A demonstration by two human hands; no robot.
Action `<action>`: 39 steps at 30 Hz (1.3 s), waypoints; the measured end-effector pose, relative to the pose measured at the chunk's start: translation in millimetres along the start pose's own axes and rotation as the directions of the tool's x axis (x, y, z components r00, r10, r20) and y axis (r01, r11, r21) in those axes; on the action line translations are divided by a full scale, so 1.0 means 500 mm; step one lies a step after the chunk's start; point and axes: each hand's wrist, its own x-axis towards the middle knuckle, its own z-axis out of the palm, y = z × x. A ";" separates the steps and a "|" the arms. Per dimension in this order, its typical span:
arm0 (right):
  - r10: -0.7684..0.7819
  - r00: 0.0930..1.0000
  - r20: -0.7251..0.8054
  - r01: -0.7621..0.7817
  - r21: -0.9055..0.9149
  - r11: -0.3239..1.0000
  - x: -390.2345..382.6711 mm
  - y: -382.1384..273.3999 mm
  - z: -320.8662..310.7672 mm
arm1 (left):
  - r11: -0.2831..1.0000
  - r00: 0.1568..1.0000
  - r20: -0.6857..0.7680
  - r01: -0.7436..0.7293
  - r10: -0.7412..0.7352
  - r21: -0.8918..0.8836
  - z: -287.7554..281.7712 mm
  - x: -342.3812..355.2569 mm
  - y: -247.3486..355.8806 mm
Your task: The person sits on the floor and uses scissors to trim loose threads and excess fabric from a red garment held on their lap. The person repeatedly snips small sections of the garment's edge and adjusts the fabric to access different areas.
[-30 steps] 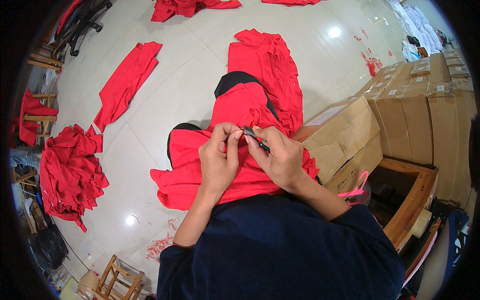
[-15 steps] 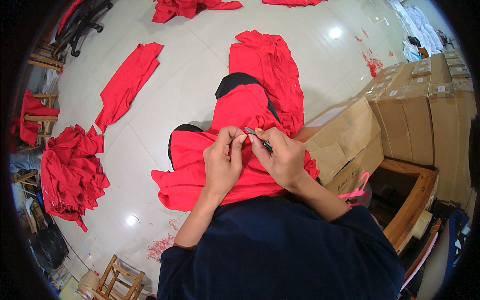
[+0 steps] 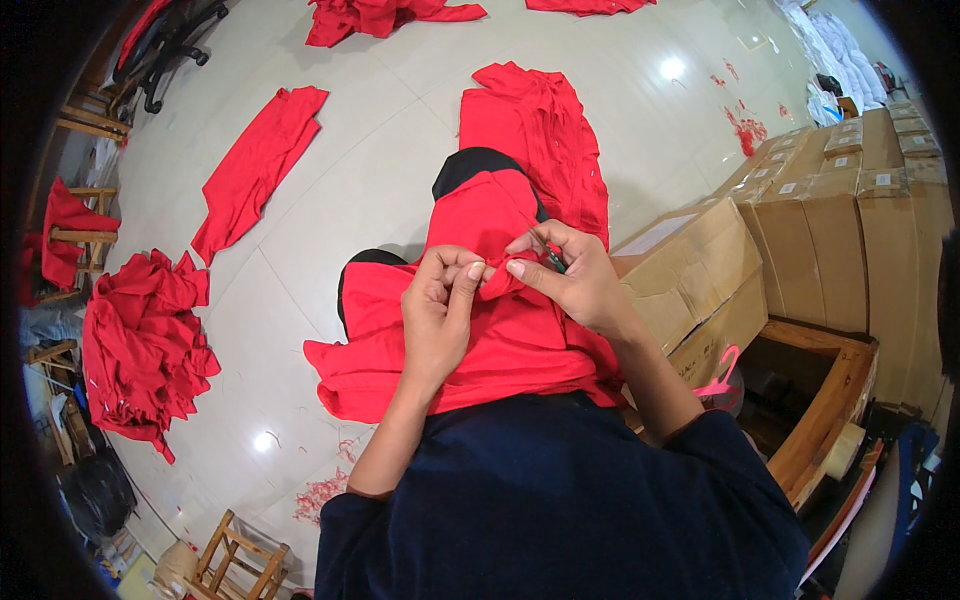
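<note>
A red garment (image 3: 420,370) is spread over my lap and black-clad knees (image 3: 470,158). My left hand (image 3: 440,315) is closed in a pinch on a bunched fold of it near the middle. Just to the right, my right hand (image 3: 578,285) grips a small cutting tool with a dark green handle (image 3: 558,262), its narrow metal tip pointing up and left. The right thumb also presses the raised red cloth. What lies between the fingertips is too small to make out.
Red garments lie on the tiled floor in a heap (image 3: 145,340), a strip (image 3: 255,170) and beyond my knees (image 3: 535,130). Cardboard boxes (image 3: 810,240) stand at right beside a wooden frame (image 3: 810,480) and pink hanger (image 3: 718,380). A wooden stool (image 3: 240,555) is at lower left.
My right hand has moved up and right with the tool, drawing a fold of red cloth up with it. My left hand has shifted slightly and still pinches the cloth.
</note>
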 end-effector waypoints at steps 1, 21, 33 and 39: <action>-0.012 1.000 0.005 0.012 -0.051 0.999 -0.001 -0.002 -0.003 | 1.000 1.000 -0.002 0.012 -0.012 0.002 -0.001 0.000 0.001; -0.722 0.661 0.206 0.656 -0.625 0.422 -0.041 0.004 0.000 | 0.794 0.994 -0.006 -0.084 0.110 0.602 0.023 -0.033 0.143; -0.400 0.916 0.030 0.378 -0.401 0.835 -0.057 -0.027 0.036 | 0.944 0.998 0.001 -0.065 0.069 0.322 0.000 -0.042 0.098; -0.379 0.925 -0.019 0.303 -0.565 0.768 -0.068 -0.034 0.030 | 0.965 0.994 -0.060 -0.072 0.090 0.251 -0.003 -0.044 0.086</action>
